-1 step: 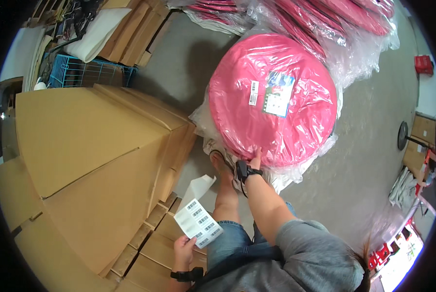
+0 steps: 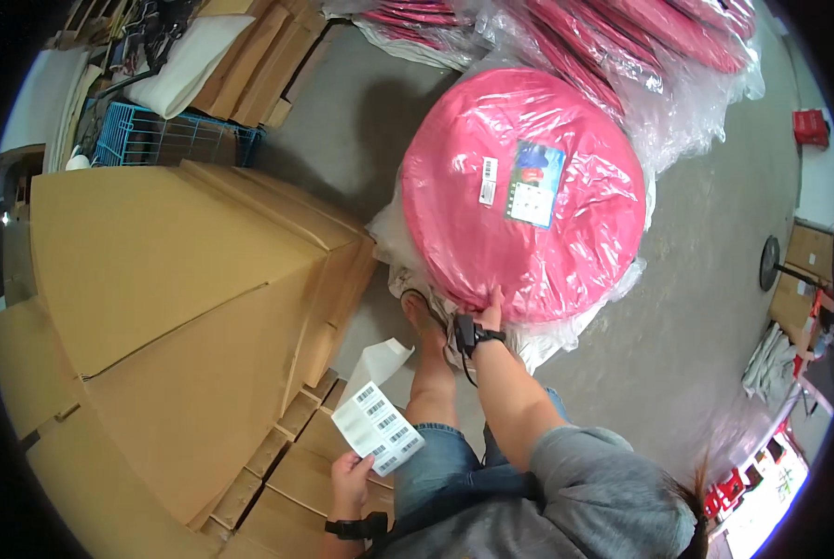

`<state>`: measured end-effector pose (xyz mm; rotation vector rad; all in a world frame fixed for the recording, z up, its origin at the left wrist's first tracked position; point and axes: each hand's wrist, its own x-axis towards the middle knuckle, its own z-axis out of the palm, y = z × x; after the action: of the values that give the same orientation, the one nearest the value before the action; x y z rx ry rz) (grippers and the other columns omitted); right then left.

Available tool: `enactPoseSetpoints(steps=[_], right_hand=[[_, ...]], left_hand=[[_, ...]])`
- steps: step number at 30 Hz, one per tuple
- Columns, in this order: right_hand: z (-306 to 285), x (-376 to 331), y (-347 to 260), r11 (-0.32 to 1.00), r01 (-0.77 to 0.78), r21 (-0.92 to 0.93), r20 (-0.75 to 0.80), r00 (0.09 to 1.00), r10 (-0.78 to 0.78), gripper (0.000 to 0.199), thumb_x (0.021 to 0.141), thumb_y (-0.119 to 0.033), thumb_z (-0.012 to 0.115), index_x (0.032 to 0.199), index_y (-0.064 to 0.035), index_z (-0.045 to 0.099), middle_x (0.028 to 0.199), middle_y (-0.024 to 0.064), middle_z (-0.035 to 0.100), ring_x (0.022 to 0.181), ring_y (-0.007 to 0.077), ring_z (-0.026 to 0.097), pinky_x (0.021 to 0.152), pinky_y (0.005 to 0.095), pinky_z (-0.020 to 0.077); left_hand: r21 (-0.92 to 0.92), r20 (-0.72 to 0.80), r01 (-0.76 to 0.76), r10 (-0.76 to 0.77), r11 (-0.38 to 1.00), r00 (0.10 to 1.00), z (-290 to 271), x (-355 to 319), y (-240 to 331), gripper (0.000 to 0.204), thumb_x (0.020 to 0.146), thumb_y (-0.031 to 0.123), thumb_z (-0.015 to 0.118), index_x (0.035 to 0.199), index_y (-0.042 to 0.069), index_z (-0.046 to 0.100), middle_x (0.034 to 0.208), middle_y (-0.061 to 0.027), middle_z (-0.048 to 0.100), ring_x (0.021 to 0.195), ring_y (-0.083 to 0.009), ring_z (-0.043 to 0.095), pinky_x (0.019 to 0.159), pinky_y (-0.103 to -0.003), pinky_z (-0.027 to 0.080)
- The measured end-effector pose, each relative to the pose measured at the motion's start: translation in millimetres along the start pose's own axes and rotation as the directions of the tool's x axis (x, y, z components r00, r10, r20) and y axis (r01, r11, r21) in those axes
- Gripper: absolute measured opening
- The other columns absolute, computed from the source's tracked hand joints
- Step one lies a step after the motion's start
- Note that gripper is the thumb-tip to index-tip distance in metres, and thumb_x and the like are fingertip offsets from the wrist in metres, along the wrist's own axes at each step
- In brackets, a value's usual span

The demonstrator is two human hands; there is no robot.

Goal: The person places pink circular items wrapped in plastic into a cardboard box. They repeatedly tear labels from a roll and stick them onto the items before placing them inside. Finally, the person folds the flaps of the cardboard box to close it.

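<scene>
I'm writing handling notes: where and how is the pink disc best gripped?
Grip the pink disc by its near rim, from the person's side, where the right hand touches it. It lies broad face up, so that edge probably offers a better hold than the wide, film-covered face.

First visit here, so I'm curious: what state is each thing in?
Label sheet: bent, labels on it
Left hand: grip closed on the label sheet
Round pink package: wrapped in clear plastic, labelled
Right hand: touching the round pink package's near rim, fingers partly hidden
Pink packages behind: piled, plastic-wrapped
Large brown carton: cannot tell if sealed
</scene>
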<state>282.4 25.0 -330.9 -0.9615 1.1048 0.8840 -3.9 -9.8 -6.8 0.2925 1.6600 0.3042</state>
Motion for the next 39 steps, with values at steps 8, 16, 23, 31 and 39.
enactPoseSetpoints(steps=[8,16,23,31,39], right_hand=[[30.4,-126.4,-191.5,0.944,0.24,-0.228,0.369,0.918,-0.144,0.042,0.078,-0.034,0.06,0.109,-0.0067,0.051,0.104,0.0092,0.057,0.094,0.0261,0.054,0.086,0.0384,0.0425],[127.7,-123.8,-453.5,0.952,0.129,-0.278,0.465,0.885,0.016,0.028,0.074,-0.016,0.044,0.097,-0.002,0.052,0.099,0.0111,0.059,0.086,0.0257,0.058,0.078,0.0358,0.0484],[178.0,-109.5,-465.8,0.896,0.412,-0.167,0.638,0.738,-0.221,0.03,0.079,-0.021,0.05,0.103,-0.0033,0.05,0.098,0.0092,0.058,0.086,0.0213,0.056,0.076,0.034,0.0465],[197.2,-217.9,-506.6,0.638,0.699,-0.324,0.696,0.633,-0.339,0.028,0.077,-0.015,0.047,0.098,0.0022,0.052,0.096,0.0127,0.057,0.086,0.0241,0.057,0.075,0.0355,0.0484],[192.9,-312.6,-501.9,0.214,0.958,-0.189,0.826,0.273,-0.494,0.024,0.077,-0.021,0.056,0.091,-0.0023,0.055,0.088,0.0049,0.054,0.085,0.0159,0.05,0.08,0.029,0.0384]], left_hand=[[0.081,0.037,-0.041,0.038,0.996,0.999,18.2,-18.3,17.0,0.018,0.08,0.0,0.052,0.098,-0.003,0.056,0.09,-0.0108,0.062,0.075,-0.0181,0.061,0.064,-0.03,0.051],[0.162,0.037,-0.323,0.321,0.932,0.946,37.6,-31.3,36.8,0.014,0.076,-0.002,0.056,0.089,-0.003,0.06,0.076,-0.0069,0.062,0.063,-0.0149,0.059,0.057,-0.027,0.049],[0.186,-0.234,-0.454,0.488,0.871,0.841,49.4,-69.9,9.2,0.006,0.079,0.002,0.058,0.082,0.0,0.062,0.07,-0.001,0.06,0.056,-0.0077,0.052,0.049,-0.022,0.043],[0.528,-0.226,-0.409,0.588,0.744,0.776,0.6,-1.9,-68.7,0.015,0.069,0.01,0.062,0.08,-0.001,0.062,0.069,-0.0182,0.06,0.06,-0.0257,0.059,0.058,-0.034,0.046],[0.731,-0.213,-0.2,0.497,0.653,0.841,-89.0,-8.3,-81.4,0.018,0.071,0.014,0.062,0.082,0.0,0.063,0.075,-0.0181,0.061,0.067,-0.0291,0.06,0.062,-0.037,0.046]])
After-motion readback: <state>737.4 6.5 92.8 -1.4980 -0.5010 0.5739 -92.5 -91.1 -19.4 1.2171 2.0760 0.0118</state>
